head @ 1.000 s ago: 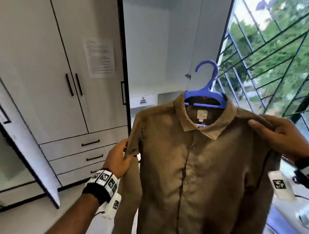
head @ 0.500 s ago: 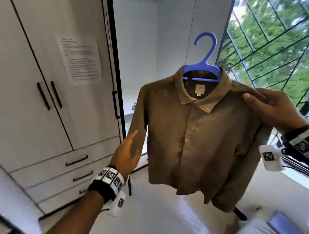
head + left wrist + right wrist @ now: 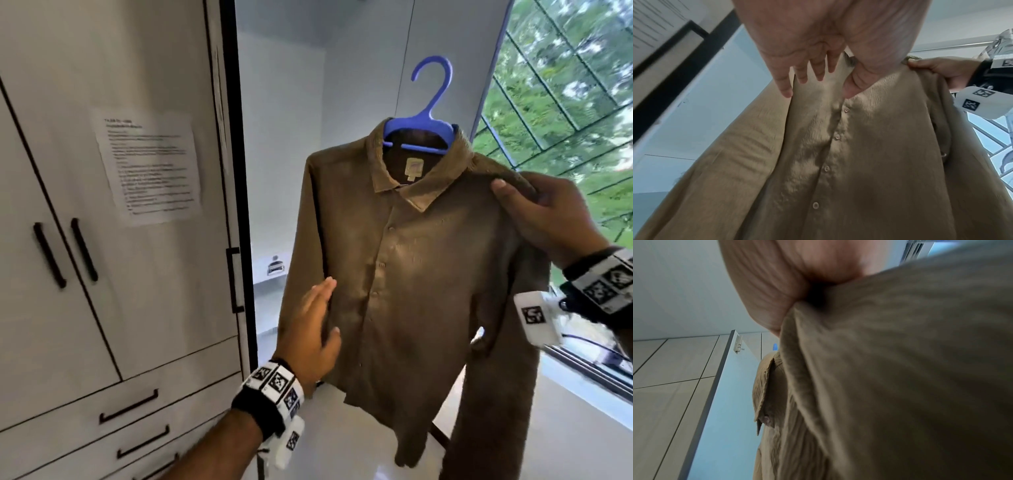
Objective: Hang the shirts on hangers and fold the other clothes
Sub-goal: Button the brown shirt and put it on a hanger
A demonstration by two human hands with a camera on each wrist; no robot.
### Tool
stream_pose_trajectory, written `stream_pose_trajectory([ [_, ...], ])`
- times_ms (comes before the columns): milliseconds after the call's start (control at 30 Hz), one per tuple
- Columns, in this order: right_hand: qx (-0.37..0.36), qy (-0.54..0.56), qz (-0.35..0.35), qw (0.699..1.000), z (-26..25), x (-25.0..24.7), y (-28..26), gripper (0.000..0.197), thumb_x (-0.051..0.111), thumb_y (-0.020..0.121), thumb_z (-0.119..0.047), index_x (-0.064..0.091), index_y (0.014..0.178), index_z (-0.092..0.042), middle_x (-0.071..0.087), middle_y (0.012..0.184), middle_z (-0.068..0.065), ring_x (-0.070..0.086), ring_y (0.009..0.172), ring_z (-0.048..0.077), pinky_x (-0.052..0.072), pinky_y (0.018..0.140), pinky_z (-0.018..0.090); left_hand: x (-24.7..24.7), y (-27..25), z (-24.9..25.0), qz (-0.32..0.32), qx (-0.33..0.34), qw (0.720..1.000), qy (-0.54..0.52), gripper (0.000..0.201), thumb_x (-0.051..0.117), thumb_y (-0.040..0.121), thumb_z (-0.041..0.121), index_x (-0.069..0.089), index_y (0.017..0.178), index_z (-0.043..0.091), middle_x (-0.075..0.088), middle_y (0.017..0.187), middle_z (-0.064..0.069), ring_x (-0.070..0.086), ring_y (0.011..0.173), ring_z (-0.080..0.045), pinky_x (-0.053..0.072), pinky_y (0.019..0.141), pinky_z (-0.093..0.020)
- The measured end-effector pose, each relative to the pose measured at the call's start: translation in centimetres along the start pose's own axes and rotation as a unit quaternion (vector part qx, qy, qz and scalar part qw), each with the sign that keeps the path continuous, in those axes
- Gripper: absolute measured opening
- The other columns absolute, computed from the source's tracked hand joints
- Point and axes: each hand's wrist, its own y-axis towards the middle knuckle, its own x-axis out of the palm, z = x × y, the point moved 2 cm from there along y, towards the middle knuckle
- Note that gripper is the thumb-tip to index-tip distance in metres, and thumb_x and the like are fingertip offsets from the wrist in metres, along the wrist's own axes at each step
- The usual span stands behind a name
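Observation:
A brown button-up shirt [image 3: 411, 267] hangs on a blue plastic hanger [image 3: 419, 128], held up in the air before an open wardrobe. My right hand [image 3: 534, 209] grips the shirt's shoulder, thumb on the front and fingers behind. In the right wrist view the shirt [image 3: 900, 378] fills the frame under my palm. My left hand [image 3: 313, 329] is open with straight fingers, at the shirt's front beside the sleeve. In the left wrist view its fingers [image 3: 785, 87] spread over the shirt [image 3: 849, 162] near the button line.
White wardrobe doors [image 3: 102, 240] with black handles and a taped paper sheet [image 3: 150, 164] stand on the left, drawers [image 3: 113, 418] below. The open compartment [image 3: 284, 171] is behind the shirt. A barred window [image 3: 565, 85] is on the right. A metal rail [image 3: 951, 47] shows overhead.
My left hand has let go of the shirt's sleeve shoulder, dropped lower and opened against the front. The shirt on its hanger has risen, with my right hand still holding its shoulder.

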Motion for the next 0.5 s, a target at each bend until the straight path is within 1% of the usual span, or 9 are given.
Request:
stream_pose_trajectory([
  [67, -0.004, 0.003, 0.008, 1.0, 1.2, 1.9, 2.7, 0.039, 0.065, 0.1, -0.044, 0.066, 0.093, -0.007, 0.056, 0.067, 0.003, 0.047, 0.062, 0.006, 0.037, 0.052, 0.025, 1.2, 2.4, -1.6, 0.008, 0.007, 1.0, 0.001, 0.081, 0.058, 0.093, 0.023, 0.021, 0.163, 0.032, 0.019, 0.169, 0.017, 0.015, 0.156, -0.005, 0.023, 0.127, -0.043],
  [133, 0.001, 0.018, 0.018, 1.0, 2.6, 3.8, 5.7, 0.03, 0.066, 0.1, -0.043, 0.068, 0.092, -0.015, 0.058, 0.066, -0.001, 0.047, 0.059, 0.004, 0.036, 0.049, 0.018, 2.4, 5.1, -3.1, 0.013, 0.014, 1.0, 0.01, 0.081, 0.059, 0.094, 0.024, 0.018, 0.164, 0.033, 0.014, 0.169, 0.02, 0.012, 0.157, -0.005, 0.022, 0.127, -0.043],
  [200, 0.0, 0.052, 0.023, 0.998, 3.9, 5.7, 8.5, 0.02, 0.067, 0.1, -0.043, 0.072, 0.085, -0.031, 0.057, 0.06, -0.01, 0.045, 0.055, 0.001, 0.037, 0.049, 0.019, 3.6, 8.2, -4.6, 0.018, 0.018, 0.999, 0.024, 0.082, 0.059, 0.096, 0.025, 0.015, 0.164, 0.034, 0.009, 0.169, 0.022, 0.008, 0.157, -0.004, 0.019, 0.128, -0.04],
  [233, -0.001, 0.074, 0.024, 0.997, 4.6, 6.8, 10.4, 0.019, 0.067, 0.099, -0.045, 0.072, 0.082, -0.036, 0.056, 0.059, -0.013, 0.046, 0.057, 0.001, 0.041, 0.053, 0.023, 4.3, 10.2, -5.6, 0.026, 0.02, 0.999, 0.032, 0.082, 0.059, 0.096, 0.026, 0.014, 0.164, 0.034, 0.007, 0.17, 0.023, 0.006, 0.157, -0.004, 0.018, 0.129, -0.038],
  [267, -0.001, 0.09, 0.024, 0.996, 5.6, 7.9, 12.2, 0.018, 0.067, 0.097, -0.049, 0.073, 0.085, -0.036, 0.058, 0.062, -0.012, 0.049, 0.062, 0.005, 0.045, 0.058, 0.03, 5.0, 11.9, -6.3, 0.034, 0.016, 0.998, 0.04, 0.083, 0.06, 0.096, 0.026, 0.014, 0.164, 0.034, 0.005, 0.17, 0.024, 0.004, 0.158, -0.003, 0.016, 0.129, -0.037],
  [333, -0.012, 0.104, 0.02, 0.994, 7.4, 10.2, 16.4, 0.033, 0.066, 0.093, -0.057, 0.073, 0.099, -0.025, 0.061, 0.073, -0.001, 0.053, 0.07, 0.015, 0.048, 0.064, 0.042, 6.2, 16.0, -7.9, 0.057, -0.005, 0.997, 0.058, 0.084, 0.061, 0.097, 0.028, 0.011, 0.164, 0.035, -0.002, 0.169, 0.027, -0.002, 0.157, -0.002, 0.011, 0.129, -0.032],
  [400, -0.03, 0.124, 0.01, 0.992, 8.7, 12.3, 21.3, 0.044, 0.065, 0.09, -0.061, 0.07, 0.098, -0.018, 0.059, 0.074, 0.002, 0.052, 0.07, 0.017, 0.046, 0.065, 0.042, 7.4, 20.5, -9.4, 0.087, -0.021, 0.993, 0.084, 0.085, 0.061, 0.097, 0.034, 0.007, 0.164, 0.038, -0.008, 0.168, 0.029, -0.008, 0.157, -0.002, 0.006, 0.128, -0.029],
  [467, -0.051, 0.126, -0.004, 0.991, 9.3, 14.4, 25.9, 0.047, 0.064, 0.09, -0.063, 0.069, 0.094, -0.016, 0.057, 0.071, 0.001, 0.051, 0.068, 0.017, 0.047, 0.065, 0.041, 8.2, 24.6, -10.8, 0.11, -0.053, 0.987, 0.103, 0.087, 0.059, 0.096, 0.043, 0.002, 0.162, 0.043, -0.015, 0.166, 0.03, -0.014, 0.156, -0.001, 0.002, 0.127, -0.029],
  [500, -0.061, 0.121, -0.01, 0.991, 9.3, 15.4, 28.0, 0.046, 0.064, 0.091, -0.061, 0.07, 0.094, -0.016, 0.059, 0.071, 0.001, 0.053, 0.068, 0.018, 0.049, 0.066, 0.04, 8.5, 26.0, -11.6, 0.12, -0.071, 0.984, 0.109, 0.087, 0.057, 0.096, 0.048, 0.0, 0.162, 0.046, -0.017, 0.166, 0.031, -0.015, 0.155, 0.0, 0.001, 0.127, -0.029],
])
